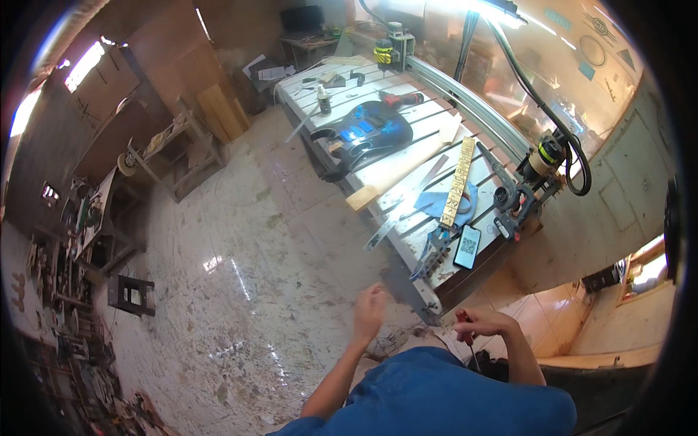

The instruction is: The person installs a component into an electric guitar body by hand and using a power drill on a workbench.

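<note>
My right hand (486, 322) is closed around the red handle of a screwdriver (464, 320), whose thin shaft points down in front of my blue shirt. Off the table's near corner hovers my left hand (370, 314), touching nothing I can see; its fingers are too small and blurred to read. On the slotted white table (422, 240) nearest me lie a phone (467, 246) with a lit screen, a clamp-like tool (434, 254) and a blue cloth (436, 203). A pale slotted fretboard strip (459, 182) rests across the cloth.
Farther along the table are a dark blue guitar body (374, 129), a long wooden piece (400, 173), a red drill (401, 99) and a bottle (323, 100). A metal rail (472, 109) with a hanging hose borders the right side. A low stool (131, 294) stands on the floor at left.
</note>
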Action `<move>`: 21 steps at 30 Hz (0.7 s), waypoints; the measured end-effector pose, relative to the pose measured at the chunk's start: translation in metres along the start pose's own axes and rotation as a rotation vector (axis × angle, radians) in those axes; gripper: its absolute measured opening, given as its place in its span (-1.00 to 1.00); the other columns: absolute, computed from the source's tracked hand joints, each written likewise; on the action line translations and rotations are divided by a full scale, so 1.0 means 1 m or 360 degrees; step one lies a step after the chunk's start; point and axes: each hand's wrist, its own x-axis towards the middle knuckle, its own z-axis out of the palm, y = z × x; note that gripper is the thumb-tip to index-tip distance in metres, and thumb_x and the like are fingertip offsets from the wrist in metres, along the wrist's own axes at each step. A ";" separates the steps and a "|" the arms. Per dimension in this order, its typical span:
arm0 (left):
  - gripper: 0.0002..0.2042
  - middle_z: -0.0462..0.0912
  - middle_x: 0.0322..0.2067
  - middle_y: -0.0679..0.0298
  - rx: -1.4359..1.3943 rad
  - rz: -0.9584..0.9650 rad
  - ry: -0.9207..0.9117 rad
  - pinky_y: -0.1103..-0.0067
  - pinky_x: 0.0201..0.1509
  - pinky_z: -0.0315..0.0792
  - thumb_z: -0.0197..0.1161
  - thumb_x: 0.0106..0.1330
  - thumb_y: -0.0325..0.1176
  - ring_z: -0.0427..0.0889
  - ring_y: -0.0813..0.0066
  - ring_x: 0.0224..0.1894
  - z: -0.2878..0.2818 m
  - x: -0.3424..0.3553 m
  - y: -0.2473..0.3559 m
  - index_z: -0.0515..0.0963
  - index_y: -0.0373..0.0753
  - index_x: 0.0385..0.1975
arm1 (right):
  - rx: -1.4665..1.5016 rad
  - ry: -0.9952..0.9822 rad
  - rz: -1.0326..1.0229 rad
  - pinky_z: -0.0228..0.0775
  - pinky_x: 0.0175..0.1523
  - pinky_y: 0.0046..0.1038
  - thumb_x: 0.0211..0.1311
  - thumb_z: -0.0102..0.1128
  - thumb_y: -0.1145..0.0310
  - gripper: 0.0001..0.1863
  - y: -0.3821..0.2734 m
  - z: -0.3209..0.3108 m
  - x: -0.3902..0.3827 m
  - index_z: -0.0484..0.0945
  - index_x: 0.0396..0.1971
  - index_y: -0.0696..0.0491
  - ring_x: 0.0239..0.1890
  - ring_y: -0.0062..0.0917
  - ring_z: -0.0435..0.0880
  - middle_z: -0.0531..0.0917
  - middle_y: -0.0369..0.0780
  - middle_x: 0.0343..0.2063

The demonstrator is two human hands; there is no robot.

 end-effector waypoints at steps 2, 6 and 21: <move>-0.61 0.65 -0.01 0.12 0.0045 -0.0095 0.0115 0.50 0.03 0.56 0.10 0.60 -0.21 0.66 0.43 -0.09 -0.048 0.015 -0.030 0.50 -0.37 0.23 | -0.0093 0.0177 -0.0164 0.56 -0.25 -0.49 0.53 0.13 0.24 -0.75 -0.057 0.026 0.013 0.49 -0.21 0.15 -0.37 -0.52 0.76 0.72 -0.21 -0.43; -0.55 0.67 0.03 0.07 -0.0159 -0.0165 0.0273 0.50 0.07 0.56 0.03 0.63 -0.12 0.68 0.42 -0.10 -0.111 0.044 0.000 0.49 -0.38 0.26 | -0.0151 0.0491 -0.0715 0.57 -0.19 -0.51 0.50 0.18 0.40 -0.87 -0.129 0.056 0.030 0.51 -0.20 0.16 -0.33 -0.55 0.76 0.70 -0.23 -0.33; -0.64 0.75 -0.14 0.11 0.0068 -0.0167 0.0060 0.54 -0.05 0.56 0.19 0.55 -0.22 0.74 0.45 -0.18 -0.242 0.224 -0.041 0.58 -0.35 0.16 | 0.0133 0.2028 -0.1573 0.66 -0.09 -0.46 0.42 0.25 0.57 -0.59 -0.304 -0.035 0.211 0.38 0.19 0.09 -0.18 -0.46 0.81 0.70 -0.14 -0.20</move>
